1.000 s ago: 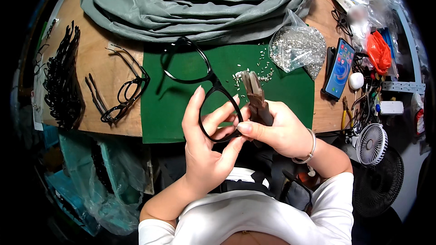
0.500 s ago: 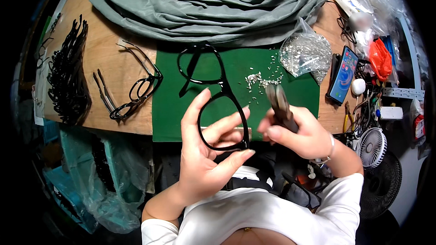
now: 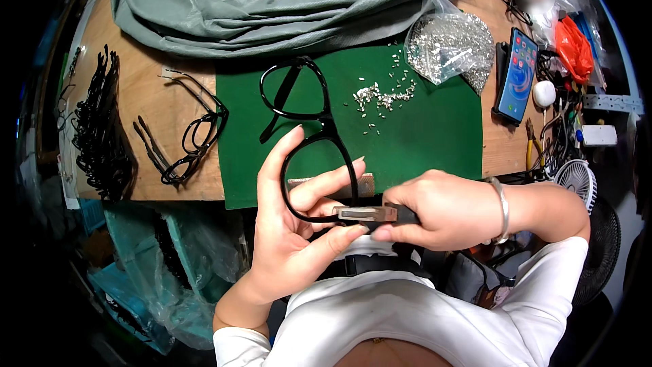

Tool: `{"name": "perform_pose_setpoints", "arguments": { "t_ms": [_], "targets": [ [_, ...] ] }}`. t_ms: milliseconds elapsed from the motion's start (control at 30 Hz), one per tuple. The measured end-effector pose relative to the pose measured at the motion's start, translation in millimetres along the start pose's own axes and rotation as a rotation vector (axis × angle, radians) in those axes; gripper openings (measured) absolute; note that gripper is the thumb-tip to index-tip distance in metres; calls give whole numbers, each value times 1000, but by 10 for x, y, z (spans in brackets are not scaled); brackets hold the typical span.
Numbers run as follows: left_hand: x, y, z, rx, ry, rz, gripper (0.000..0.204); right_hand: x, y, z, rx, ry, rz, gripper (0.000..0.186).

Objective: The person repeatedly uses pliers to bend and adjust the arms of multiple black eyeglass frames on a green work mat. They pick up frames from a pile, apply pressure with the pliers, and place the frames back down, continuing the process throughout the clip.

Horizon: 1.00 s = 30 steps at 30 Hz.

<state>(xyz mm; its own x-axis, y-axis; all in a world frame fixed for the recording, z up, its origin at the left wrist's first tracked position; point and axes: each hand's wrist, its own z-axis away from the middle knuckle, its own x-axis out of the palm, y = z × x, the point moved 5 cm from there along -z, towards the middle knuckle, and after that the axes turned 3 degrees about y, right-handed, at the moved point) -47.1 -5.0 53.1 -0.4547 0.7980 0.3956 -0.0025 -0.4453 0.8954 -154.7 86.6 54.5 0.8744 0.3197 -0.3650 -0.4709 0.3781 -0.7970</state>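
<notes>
My left hand [image 3: 288, 245] holds a black glasses frame [image 3: 327, 124] upright, fingers around the lower rim and thumb at its bottom corner. My right hand [image 3: 438, 211] grips flat-jawed metal pliers [image 3: 363, 213], turned sideways with the jaws at that corner; whether they clamp it is unclear. Both hands are over the front edge of a green mat [image 3: 435, 149]. Small silvery pieces [image 3: 380, 98] are scattered on the mat beside a clear bag of similar pieces [image 3: 441, 44].
Piled black glasses parts [image 3: 100, 129] and loose frames [image 3: 190, 146] lie left. Grey cloth [image 3: 272, 7] covers the back. A phone [image 3: 514, 76], red bag [image 3: 572, 47], cables, yellow pliers [image 3: 530, 146] and white fan [image 3: 576, 180] are right.
My right hand, after lifting away from the frame with the pliers pointing up, has swung them down horizontally onto the frame's lower corner. My left hand still holds the frame.
</notes>
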Motion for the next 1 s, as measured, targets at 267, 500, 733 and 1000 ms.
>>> {"name": "perform_pose_setpoints", "arguments": {
  "t_ms": [267,500,733,1000],
  "targets": [
    [-11,-49,-25,-41,36,-27,85,-92,85,-5,-7,-54,-156,37],
    [-30,-177,-124,-30,146,-77,86,13,507,-181,-80,528,417,42],
    [-200,-345,336,160,103,-225,75,-163,559,-67,-71,644,355,32],
    [-141,-391,246,-100,150,38,95,-216,783,-384,-11,654,369,17]
  ]
}}
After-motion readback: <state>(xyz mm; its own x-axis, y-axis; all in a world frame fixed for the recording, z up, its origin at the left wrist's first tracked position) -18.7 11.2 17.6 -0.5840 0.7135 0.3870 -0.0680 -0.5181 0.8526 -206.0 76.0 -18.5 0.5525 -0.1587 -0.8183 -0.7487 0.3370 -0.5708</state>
